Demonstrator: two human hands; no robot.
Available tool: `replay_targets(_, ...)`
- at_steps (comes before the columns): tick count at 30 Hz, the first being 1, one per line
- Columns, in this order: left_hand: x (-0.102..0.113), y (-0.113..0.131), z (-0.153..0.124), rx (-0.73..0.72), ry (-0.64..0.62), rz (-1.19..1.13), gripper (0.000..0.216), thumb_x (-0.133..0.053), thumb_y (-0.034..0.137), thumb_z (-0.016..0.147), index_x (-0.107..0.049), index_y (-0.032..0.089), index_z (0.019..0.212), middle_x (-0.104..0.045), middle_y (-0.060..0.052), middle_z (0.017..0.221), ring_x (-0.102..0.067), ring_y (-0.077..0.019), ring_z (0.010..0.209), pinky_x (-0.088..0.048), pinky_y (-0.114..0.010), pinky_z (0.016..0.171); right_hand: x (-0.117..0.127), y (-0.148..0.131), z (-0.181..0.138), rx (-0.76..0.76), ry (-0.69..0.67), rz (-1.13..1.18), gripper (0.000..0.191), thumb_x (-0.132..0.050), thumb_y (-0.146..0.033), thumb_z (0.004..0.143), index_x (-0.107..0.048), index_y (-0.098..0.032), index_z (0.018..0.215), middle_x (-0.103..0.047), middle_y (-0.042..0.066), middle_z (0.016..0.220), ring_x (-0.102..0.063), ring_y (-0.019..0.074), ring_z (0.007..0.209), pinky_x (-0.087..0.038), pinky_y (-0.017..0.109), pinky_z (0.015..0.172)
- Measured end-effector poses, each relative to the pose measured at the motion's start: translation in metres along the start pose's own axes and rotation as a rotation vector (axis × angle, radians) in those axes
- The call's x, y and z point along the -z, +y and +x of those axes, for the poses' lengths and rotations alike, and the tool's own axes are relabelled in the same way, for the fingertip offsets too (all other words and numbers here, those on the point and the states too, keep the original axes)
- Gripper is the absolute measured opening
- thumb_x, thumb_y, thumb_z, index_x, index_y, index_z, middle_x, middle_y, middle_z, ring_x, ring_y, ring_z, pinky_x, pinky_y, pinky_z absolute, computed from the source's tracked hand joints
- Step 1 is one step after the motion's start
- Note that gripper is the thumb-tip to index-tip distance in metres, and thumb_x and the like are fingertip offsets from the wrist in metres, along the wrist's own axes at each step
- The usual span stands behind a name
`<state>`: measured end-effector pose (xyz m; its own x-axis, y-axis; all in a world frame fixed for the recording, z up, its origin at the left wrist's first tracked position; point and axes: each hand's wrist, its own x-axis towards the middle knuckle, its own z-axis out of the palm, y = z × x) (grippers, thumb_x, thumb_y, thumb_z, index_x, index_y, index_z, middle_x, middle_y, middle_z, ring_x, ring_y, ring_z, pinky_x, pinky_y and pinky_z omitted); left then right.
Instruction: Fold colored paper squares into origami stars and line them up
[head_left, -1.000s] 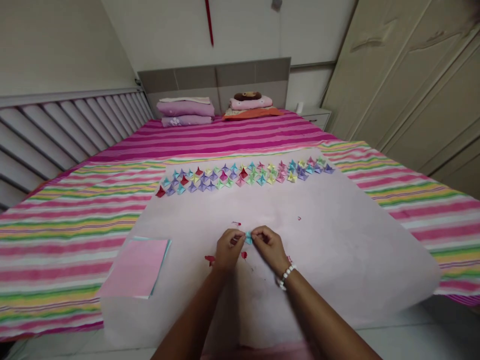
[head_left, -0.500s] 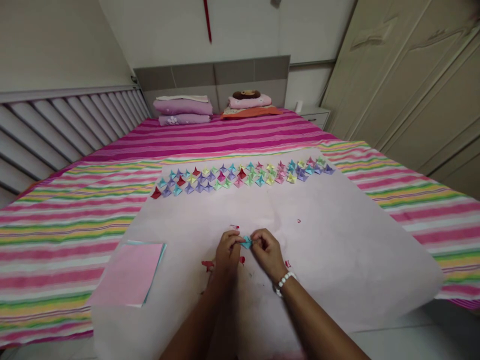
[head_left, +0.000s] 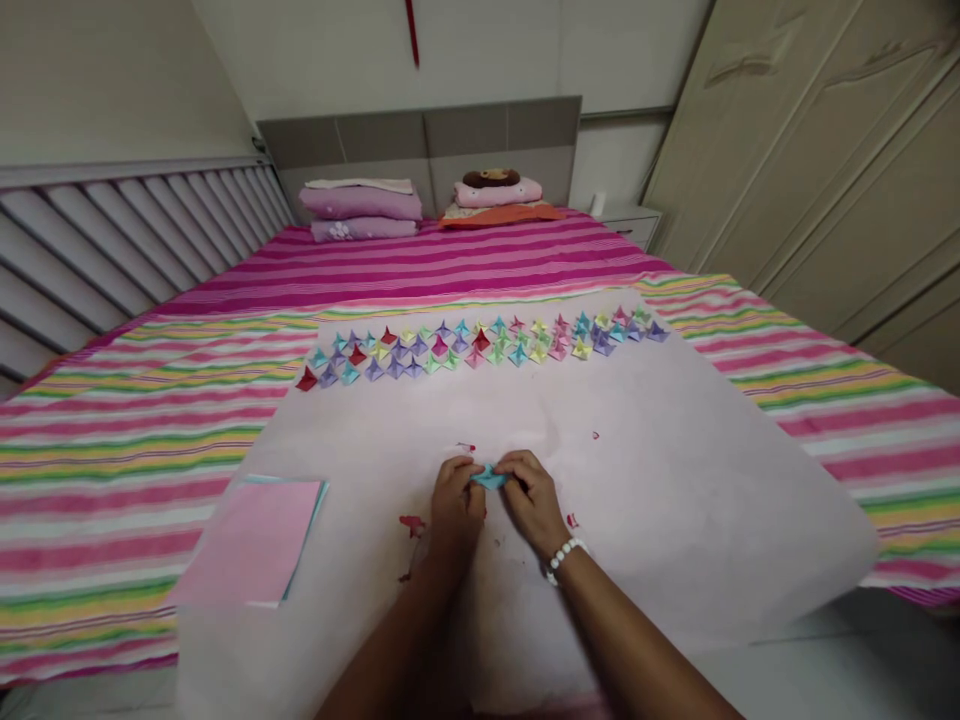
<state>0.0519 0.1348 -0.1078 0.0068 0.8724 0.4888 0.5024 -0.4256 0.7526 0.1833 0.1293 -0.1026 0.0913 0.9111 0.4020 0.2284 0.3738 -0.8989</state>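
My left hand and my right hand meet over a large white sheet spread on a striped bed. Between their fingertips both pinch a small blue folded paper piece, one hand at each end. A white bead bracelet circles my right wrist. Small red paper scraps lie on the sheet around my hands.
Several folded paper pieces in many colours form rows at the sheet's far edge. A stack of pink and blue paper squares lies at the left. Folded bedding sits at the headboard. A wardrobe stands on the right.
The blue piece looks wider and flatter between my fingers than before. The view has shifted slightly; my hands stay in the same spot.
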Motion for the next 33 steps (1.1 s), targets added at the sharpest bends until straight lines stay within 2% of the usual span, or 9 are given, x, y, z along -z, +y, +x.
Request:
replay_targets(3,-0.001,0.000,0.000,-0.005,-0.009,0.030,0.030,-0.045,0.002,0.072,-0.066,0.018,0.087,-0.059,-0.007,0.098,-0.058,-0.0199,0.095,-0.050,-0.035,0.085,0.000,0.001,0.000,0.012,-0.006,-0.010,0.030,-0.044,-0.005,0.075,-0.068,-0.021,0.080,-0.057,0.005,0.087,-0.056,0.0190,0.083,-0.046,0.033,0.074)
replay_targets(9,-0.003,0.001,0.000,-0.034,-0.020,0.087,0.018,-0.052,0.012,0.080,-0.065,0.019,0.090,-0.059,-0.008,0.098,-0.057,-0.0212,0.097,-0.049,-0.038,0.088,0.000,0.000,0.000,0.014,-0.004,-0.040,0.029,-0.046,-0.007,0.077,-0.069,-0.022,0.085,-0.057,0.006,0.090,-0.056,0.0199,0.085,-0.047,0.033,0.075)
replay_targets(18,-0.005,0.000,-0.002,-0.063,-0.050,0.157,0.020,-0.054,0.012,0.077,-0.065,0.019,0.092,-0.057,-0.009,0.102,-0.055,-0.0232,0.102,-0.048,-0.041,0.090,-0.001,0.003,0.000,0.050,-0.051,-0.082,0.029,-0.047,-0.007,0.079,-0.067,-0.022,0.093,-0.056,0.007,0.095,-0.055,0.0197,0.091,-0.047,0.034,0.081)
replay_targets(27,-0.005,-0.002,-0.001,-0.096,-0.035,0.164,0.026,-0.053,0.008,0.073,-0.063,0.019,0.094,-0.058,-0.008,0.102,-0.056,-0.0234,0.101,-0.049,-0.041,0.090,-0.001,-0.001,-0.001,0.121,-0.062,-0.193,0.031,-0.045,-0.003,0.075,-0.063,-0.020,0.093,-0.054,0.008,0.098,-0.054,0.0219,0.093,-0.048,0.036,0.081)
replay_targets(33,-0.004,-0.004,0.000,-0.112,-0.022,0.149,0.027,-0.053,0.008,0.072,-0.064,0.019,0.095,-0.060,-0.008,0.101,-0.058,-0.0236,0.100,-0.049,-0.040,0.090,0.012,-0.010,0.001,0.194,-0.178,-0.366,0.034,-0.045,0.001,0.071,-0.061,-0.021,0.090,-0.055,0.007,0.093,-0.054,0.0206,0.084,-0.046,0.033,0.075)
